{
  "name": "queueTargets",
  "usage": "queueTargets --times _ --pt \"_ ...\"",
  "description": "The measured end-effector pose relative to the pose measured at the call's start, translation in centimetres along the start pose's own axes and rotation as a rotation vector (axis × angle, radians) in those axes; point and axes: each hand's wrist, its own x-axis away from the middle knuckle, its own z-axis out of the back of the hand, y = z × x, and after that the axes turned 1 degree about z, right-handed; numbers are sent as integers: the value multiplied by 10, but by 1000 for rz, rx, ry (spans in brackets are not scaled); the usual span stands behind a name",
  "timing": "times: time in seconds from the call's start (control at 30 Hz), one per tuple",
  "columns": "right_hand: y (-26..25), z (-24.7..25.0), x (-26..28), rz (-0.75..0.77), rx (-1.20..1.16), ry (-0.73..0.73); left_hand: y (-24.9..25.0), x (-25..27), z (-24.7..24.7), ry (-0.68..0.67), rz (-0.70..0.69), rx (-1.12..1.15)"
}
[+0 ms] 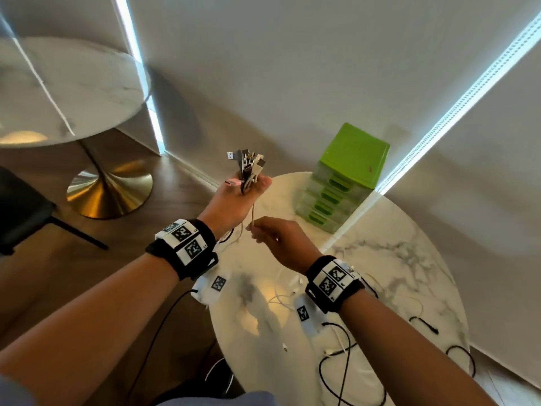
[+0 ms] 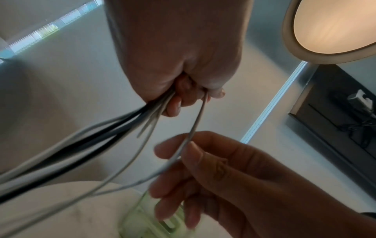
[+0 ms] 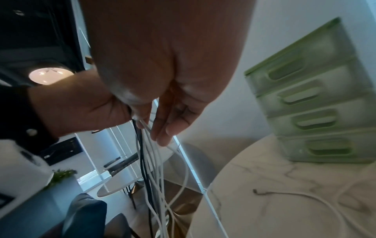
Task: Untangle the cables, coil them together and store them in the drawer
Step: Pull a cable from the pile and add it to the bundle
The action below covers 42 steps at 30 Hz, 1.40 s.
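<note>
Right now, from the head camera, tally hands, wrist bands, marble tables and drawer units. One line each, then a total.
Hands: 2 (left hand gripping the cable bundle, right hand pinching one cable)
Wrist bands: 2 (left wrist band, right wrist band)
Marble tables: 2 (near table, far table)
Drawer units: 1 (green drawer unit)
Total: 7

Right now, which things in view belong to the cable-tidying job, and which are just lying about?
Part of the job:
- cable bundle, gripped in the left hand
- single white cable, pinched by the right hand
- loose cables on the marble table
- green drawer unit, drawers shut

Lying about:
- second round table
- dark chair
</note>
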Motion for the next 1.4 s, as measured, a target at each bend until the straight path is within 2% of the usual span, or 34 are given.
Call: queueTargets --times 0.17,0.3,0.43,0.53,0.6,0.67,0.73,0.77,0.8,0.83,0.9,0.97,1.07,1.17,1.33,1.4 --pt "-9 -12 -34 113 91 -31 -14 12 53 133 57 -87" --pt "-12 -28 -61 78 12 96 -29 29 94 222 115 -118" --pt "-18 -47 -86 72 -96 186 -46 55 129 261 186 -4" --pt "-23 -68 -95 109 -101 162 -48 72 142 278 206 165" --pt "-22 -88 -95 118 -22 20 -48 81 148 279 192 232" --pt "-18 -110 -89 28 154 -347 -50 88 155 279 174 269" --pt "-12 -127 -76 -200 317 -715 -51 92 161 269 175 308" --pt "-9 -135 -71 -338 338 -815 -51 95 165 258 180 327" --pt "-7 -139 -67 -424 334 -835 -51 97 168 240 184 343" --pt "-5 -142 -67 -422 314 -770 -50 100 171 220 190 350" --pt "-10 -142 -75 -300 196 -514 -51 106 174 168 214 361" --pt "-29 -137 -87 -164 -78 -345 -56 112 175 127 243 371" --pt "-68 -126 -104 -47 -440 -318 -63 114 173 97 290 358" --pt "-99 -118 -112 -41 -524 -341 -66 112 172 114 286 319" --pt "-108 -108 -104 -157 -705 -214 -68 104 177 361 272 374" --pt "-102 -106 -97 -132 -619 -233 -69 99 182 429 276 422"
